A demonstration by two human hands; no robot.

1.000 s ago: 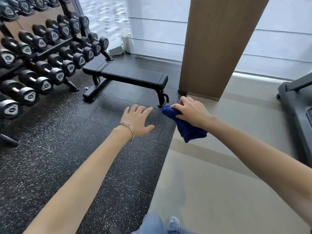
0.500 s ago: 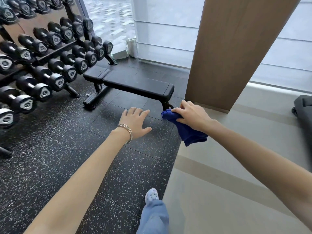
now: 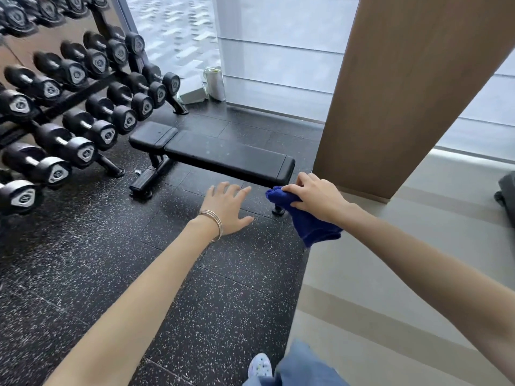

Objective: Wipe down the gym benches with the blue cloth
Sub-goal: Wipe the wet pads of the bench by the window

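A black flat gym bench (image 3: 223, 154) stands on the speckled rubber floor ahead of me, its long pad running left to right. My right hand (image 3: 315, 197) grips a bunched blue cloth (image 3: 309, 222), which hangs below the fist, just in front of the bench's right end and not touching it. My left hand (image 3: 227, 207), with thin bangles on the wrist, is stretched forward with fingers spread and holds nothing, short of the bench's front edge.
A rack of black dumbbells (image 3: 83, 107) fills the left side, close to the bench's left end. A wide wooden pillar (image 3: 404, 93) rises at the right behind the bench. A white container (image 3: 214, 83) sits by the window. Dark equipment (image 3: 505, 196) shows at the right edge.
I have stepped closer: the bench looks larger and nearer, and both hands now reach almost to its front edge. The cloth stays gripped in my right hand.
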